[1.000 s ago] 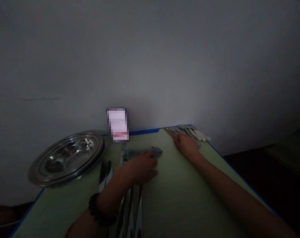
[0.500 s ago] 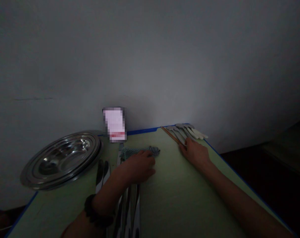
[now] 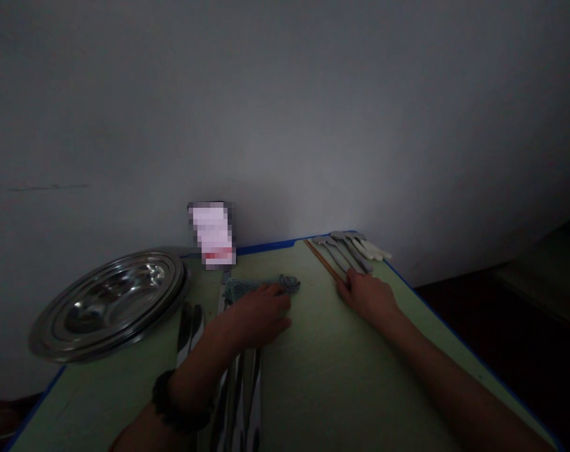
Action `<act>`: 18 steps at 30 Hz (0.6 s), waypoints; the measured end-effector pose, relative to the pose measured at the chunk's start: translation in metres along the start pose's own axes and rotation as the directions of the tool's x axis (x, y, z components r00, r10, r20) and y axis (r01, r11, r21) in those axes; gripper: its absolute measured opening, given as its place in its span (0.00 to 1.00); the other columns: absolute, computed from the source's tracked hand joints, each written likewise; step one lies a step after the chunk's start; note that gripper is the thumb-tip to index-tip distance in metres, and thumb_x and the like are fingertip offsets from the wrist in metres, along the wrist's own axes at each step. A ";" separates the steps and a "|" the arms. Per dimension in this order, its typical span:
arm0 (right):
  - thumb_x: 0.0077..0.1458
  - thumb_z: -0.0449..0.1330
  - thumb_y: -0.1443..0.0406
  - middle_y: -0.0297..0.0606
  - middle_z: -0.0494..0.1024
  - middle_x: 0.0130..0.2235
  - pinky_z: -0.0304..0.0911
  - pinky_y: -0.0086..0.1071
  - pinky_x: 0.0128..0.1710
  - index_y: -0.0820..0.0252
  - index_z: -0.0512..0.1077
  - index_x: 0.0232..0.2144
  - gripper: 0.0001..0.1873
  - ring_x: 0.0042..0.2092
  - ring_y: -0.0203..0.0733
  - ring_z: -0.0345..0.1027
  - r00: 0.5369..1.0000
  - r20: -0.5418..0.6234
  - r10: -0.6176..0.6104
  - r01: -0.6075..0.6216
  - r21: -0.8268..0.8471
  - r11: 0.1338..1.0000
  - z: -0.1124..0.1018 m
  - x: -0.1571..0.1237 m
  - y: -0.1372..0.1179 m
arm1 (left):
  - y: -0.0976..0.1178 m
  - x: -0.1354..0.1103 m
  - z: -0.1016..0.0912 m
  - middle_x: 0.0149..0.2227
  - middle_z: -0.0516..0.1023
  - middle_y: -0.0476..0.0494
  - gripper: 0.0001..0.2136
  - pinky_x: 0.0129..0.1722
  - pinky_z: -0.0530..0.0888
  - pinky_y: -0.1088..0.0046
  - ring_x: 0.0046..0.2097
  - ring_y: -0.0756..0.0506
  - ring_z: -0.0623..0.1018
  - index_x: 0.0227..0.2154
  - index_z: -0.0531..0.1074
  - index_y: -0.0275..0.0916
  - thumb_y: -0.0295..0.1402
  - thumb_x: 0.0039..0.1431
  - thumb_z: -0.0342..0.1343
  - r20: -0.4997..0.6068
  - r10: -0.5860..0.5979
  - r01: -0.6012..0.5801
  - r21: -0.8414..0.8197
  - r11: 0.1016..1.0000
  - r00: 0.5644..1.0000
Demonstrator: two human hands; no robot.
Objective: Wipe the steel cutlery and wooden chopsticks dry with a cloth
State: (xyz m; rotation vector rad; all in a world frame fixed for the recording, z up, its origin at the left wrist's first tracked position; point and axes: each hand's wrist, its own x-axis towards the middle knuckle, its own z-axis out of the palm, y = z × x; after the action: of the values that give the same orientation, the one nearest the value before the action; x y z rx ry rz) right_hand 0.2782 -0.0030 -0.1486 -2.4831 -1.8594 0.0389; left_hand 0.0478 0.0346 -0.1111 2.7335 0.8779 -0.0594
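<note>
My left hand lies over a folded green-grey checked cloth, thumb apart from the bent fingers, with nothing visible between them. Below that wrist, several long shiny table knives run toward me. At the right, my right hand has its fingers curled together at the handle end of a metal spoon; the exact grip is partly hidden. Close to its thumb lies a pair of wooden chopsticks. Beyond the fingers are more metal spoons and several white spoons.
Stacked round steel plates or shallow bowls stand at the left of the green table, which has a blue edge. A phone with a blurred screen leans on the grey wall. Two knives lie beside the stack.
The view has shifted slightly, so everything sits a little further left. Both hands keep nearly the same places, over the cloth and at the spoon handles.
</note>
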 end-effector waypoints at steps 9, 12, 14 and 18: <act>0.57 0.46 0.59 0.48 0.77 0.33 0.61 0.37 0.31 0.63 0.69 0.35 0.16 0.35 0.51 0.73 1.000 -0.004 -0.010 0.011 0.052 0.999 0.003 0.004 0.006 | 0.003 0.001 0.000 0.48 0.71 0.35 0.10 0.46 0.68 0.60 0.47 0.38 0.72 0.38 0.72 0.35 0.30 0.55 0.50 -0.012 -0.009 0.008 -0.030 1.000 1.000; 0.56 0.47 0.59 0.47 0.76 0.34 0.62 0.38 0.31 0.63 0.67 0.38 0.15 0.35 0.52 0.72 0.999 -0.042 -0.009 0.011 0.059 0.998 0.001 0.000 0.003 | 0.000 0.001 0.004 0.45 0.73 0.37 0.08 0.47 0.69 0.63 0.46 0.40 0.73 0.36 0.72 0.35 0.29 0.56 0.50 -0.094 0.025 -0.033 -0.082 0.996 0.995; 0.58 0.46 0.59 0.47 0.75 0.39 0.63 0.40 0.33 0.63 0.66 0.41 0.16 0.38 0.52 0.71 0.988 -0.135 -0.077 0.090 0.097 0.991 0.002 -0.008 -0.006 | -0.004 -0.003 0.009 0.45 0.73 0.41 0.09 0.48 0.69 0.67 0.46 0.44 0.73 0.39 0.71 0.37 0.29 0.58 0.49 -0.194 0.030 -0.055 -0.123 0.991 0.981; 0.59 0.47 0.57 0.48 0.69 0.47 0.63 0.40 0.45 0.64 0.63 0.49 0.21 0.47 0.48 0.65 0.820 -0.402 -0.407 0.513 0.201 0.835 0.014 -0.028 -0.039 | -0.012 -0.031 0.018 0.43 0.72 0.42 0.09 0.48 0.69 0.66 0.46 0.46 0.72 0.39 0.68 0.38 0.26 0.60 0.45 -0.443 -0.064 -0.012 -0.165 0.986 0.894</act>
State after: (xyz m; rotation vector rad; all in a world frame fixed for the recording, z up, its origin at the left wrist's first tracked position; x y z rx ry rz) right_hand 0.2319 -0.0186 -0.1606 -1.6539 -2.0570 -0.1125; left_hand 0.0163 0.0212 -0.1276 2.6153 0.9806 0.6361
